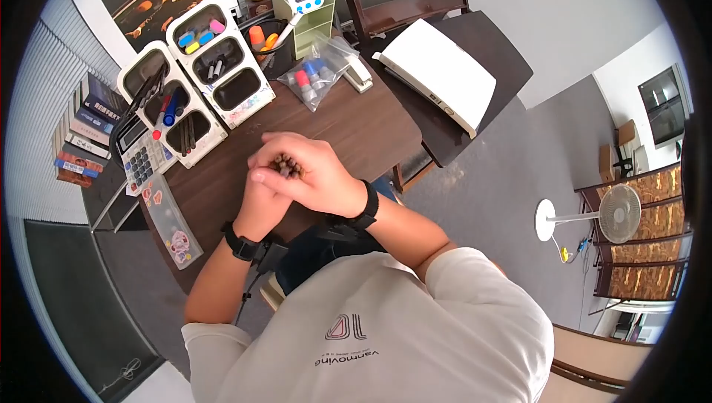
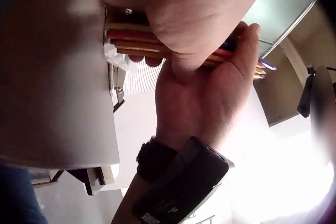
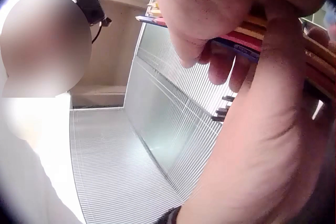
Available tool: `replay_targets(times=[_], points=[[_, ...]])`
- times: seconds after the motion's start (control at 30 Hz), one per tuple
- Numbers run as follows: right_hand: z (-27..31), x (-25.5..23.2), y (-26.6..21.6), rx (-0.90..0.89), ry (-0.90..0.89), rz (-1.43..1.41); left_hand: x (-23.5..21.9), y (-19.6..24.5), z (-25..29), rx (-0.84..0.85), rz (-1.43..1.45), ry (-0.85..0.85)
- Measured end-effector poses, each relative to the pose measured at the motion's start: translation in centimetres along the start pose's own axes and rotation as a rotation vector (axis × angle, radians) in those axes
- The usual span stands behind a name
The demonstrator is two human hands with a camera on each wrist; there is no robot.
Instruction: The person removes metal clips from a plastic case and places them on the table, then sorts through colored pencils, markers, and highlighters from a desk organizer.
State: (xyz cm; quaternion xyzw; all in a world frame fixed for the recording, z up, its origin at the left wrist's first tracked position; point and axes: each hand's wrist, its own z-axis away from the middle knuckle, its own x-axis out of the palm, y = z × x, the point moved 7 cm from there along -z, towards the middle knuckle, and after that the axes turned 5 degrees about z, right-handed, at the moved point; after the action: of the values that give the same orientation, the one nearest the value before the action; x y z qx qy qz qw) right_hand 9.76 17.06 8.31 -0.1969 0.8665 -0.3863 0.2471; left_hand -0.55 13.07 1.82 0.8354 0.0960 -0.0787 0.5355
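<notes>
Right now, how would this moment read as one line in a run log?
left hand: grips bundle of pencils | right hand: wraps the same bundle | place: above the brown table | nearby: white organizers, calculator

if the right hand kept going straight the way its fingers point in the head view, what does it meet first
Probably the white pen organizer at the table's back left; the right hand, holding the pencil bundle with the left hand, points that way. Depth is unclear.
</notes>
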Motion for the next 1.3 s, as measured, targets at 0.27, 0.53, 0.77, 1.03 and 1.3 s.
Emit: replay_targets(times=[0.27, 0.53, 0.77, 1.03, 1.3], points=[[1.7, 1.2, 7.1, 0.357, 0.031, -0.138, -1.7, -3.1, -0.5, -0.221, 0.316, 0.131], [1.8, 1.0, 6.2, 0.292, -0.103, -0.024, -1.2, 0.3, -0.7, 0.004, 0.173, -0.029], [1.6, 1.4, 4.8, 0.150, -0.130, 0.153, -1.6, -0.7, -0.7, -0.074, 0.299, 0.122], [1.6, 1.7, 5.1, 0.272, -0.214, 0.121, -2.0, -2.9, -0.4, -0.326, 0.738, 0.240], [2.2, 1.7, 5.7, 0.438, -0.250, -0.078, -1.8, -3.4, 0.0, -0.409, 0.783, 0.259]])
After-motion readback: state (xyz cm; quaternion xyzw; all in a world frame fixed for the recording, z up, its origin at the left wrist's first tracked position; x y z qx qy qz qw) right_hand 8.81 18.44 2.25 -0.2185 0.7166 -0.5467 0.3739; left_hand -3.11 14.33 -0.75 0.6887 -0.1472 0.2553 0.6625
